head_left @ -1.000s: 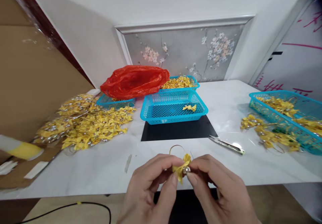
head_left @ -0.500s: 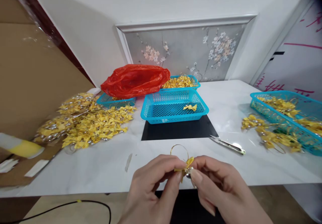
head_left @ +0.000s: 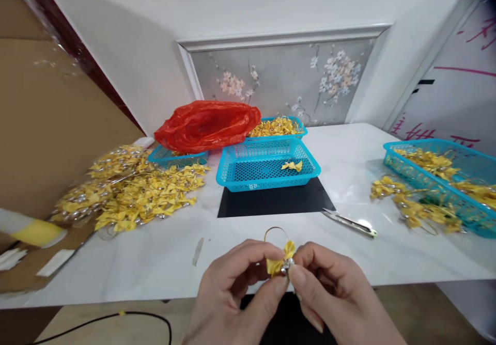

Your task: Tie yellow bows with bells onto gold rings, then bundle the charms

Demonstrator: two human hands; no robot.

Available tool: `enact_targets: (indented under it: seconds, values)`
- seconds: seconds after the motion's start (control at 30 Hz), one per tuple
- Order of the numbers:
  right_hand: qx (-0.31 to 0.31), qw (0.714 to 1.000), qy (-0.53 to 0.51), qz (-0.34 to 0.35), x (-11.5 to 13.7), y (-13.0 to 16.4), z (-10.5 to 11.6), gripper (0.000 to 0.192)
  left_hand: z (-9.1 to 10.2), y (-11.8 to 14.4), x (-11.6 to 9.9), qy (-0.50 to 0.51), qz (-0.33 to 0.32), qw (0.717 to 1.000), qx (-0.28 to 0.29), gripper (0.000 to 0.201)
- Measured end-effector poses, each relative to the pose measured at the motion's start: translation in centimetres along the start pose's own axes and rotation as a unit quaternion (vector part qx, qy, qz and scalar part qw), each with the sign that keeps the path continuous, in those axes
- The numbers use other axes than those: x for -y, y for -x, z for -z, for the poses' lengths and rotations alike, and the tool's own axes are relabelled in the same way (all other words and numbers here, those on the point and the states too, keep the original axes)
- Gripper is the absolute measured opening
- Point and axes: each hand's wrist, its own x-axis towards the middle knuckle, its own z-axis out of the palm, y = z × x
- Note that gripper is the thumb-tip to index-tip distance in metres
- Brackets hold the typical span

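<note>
Between my two hands, over the table's front edge, is a small yellow ribbon bow (head_left: pixel 275 266) with silver bells (head_left: pixel 287 265) at its middle and a thin gold cord loop standing up behind it. My left hand (head_left: pixel 242 288) pinches the bow's left side between thumb and forefinger. The thumb and forefinger of my right hand (head_left: pixel 329 283) close on the bells from the right. Beyond my hands, a blue basket (head_left: pixel 267 186) holds a single yellow bow (head_left: pixel 292 166). Thread snips (head_left: pixel 351 222) lie on the table to the right.
Yellow bows with silver bells (head_left: pixel 151 195) are heaped at the left. A red plastic bag (head_left: pixel 209 128) rests over another blue basket. Another basket of yellow pieces (head_left: pixel 277 127) stands behind. At right, bows (head_left: pixel 422 210) lie beside a filled blue basket (head_left: pixel 403 169). A cardboard box (head_left: pixel 46 107) borders the left.
The bow has turned in my fingers, so more of its yellow ribbon and the bells face me. My left thumb has shifted right, nearer the bells.
</note>
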Motion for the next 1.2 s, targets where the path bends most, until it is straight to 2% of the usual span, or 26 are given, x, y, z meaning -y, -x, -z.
enact_targets:
  seconds: [0.1, 0.3, 0.37, 0.47, 0.57, 0.67, 0.77, 0.87, 1.03, 1.13, 1.2]
  values:
    - [0.002, 1.0, 0.028, 0.013, 0.0, -0.1, -0.1, 0.04, 0.3, -0.4, 0.5, 0.022, 0.026, 0.999, 0.026, 0.018]
    - [0.016, 0.993, 0.108, 0.035, -0.1, -0.5, 0.1, 0.029, 0.5, -0.8, 0.6, -0.023, -0.009, 0.998, 0.065, 0.012]
    - [0.022, 0.99, 0.129, 0.05, 0.1, -0.4, 0.4, 0.024, 0.6, -0.8, 0.7, 0.003, 0.028, 0.997, 0.067, 0.009]
    - [0.037, 0.984, 0.136, 0.112, 0.4, 0.1, 1.1, 0.021, 0.8, -0.8, 1.0, 0.098, 0.091, 0.99, 0.032, 0.008]
    - [0.041, 0.98, 0.092, 0.17, 0.3, 0.3, 1.6, 0.021, 1.0, -0.9, 1.1, 0.219, 0.138, 0.966, 0.022, 0.01]
    - [0.01, 0.98, 0.049, 0.195, -0.2, 0.0, 1.7, 0.022, 0.8, -1.0, 0.8, 0.33, 0.195, 0.924, 0.018, 0.016]
    - [-0.039, 0.969, 0.082, 0.23, -0.8, -0.7, 1.7, 0.026, 0.2, -1.1, 0.2, 0.37, 0.24, 0.897, -0.025, 0.022]
    - [-0.076, 0.939, 0.189, 0.275, -0.9, -1.2, 1.8, 0.013, -0.2, -1.2, 0.0, 0.377, 0.262, 0.887, -0.052, 0.025]
    - [-0.115, 0.879, 0.269, 0.376, -0.4, -1.1, 1.8, 0.017, 0.0, -1.0, 0.4, 0.419, 0.274, 0.864, -0.054, 0.021]
    - [-0.147, 0.842, 0.3, 0.424, 0.1, -0.9, 1.4, 0.018, 0.1, -0.9, 0.6, 0.449, 0.272, 0.848, -0.074, 0.009]
    - [-0.149, 0.816, 0.327, 0.453, 0.3, -0.8, 1.2, 0.022, 0.1, -0.8, 0.5, 0.46, 0.27, 0.841, -0.089, 0.012]
